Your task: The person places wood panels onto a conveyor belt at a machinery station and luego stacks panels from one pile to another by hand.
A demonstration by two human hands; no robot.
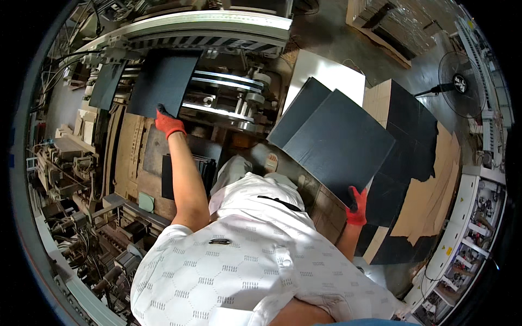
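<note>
My left hand, in a red glove with dark fingers, pinches the near edge of a black board. That board lies across the metal rails of a machine. Over to the right, my right hand, gloved alike, grips the near corner of another black board. This one overlaps a further black board beneath it. Beyond them shows a white sheet. Fingers under both boards are hidden.
Farther left on the rails sits another dark board. Several black boards stand below the machine. Brown and black sheets lie to the right, near a fan. Machine parts fill the left side.
</note>
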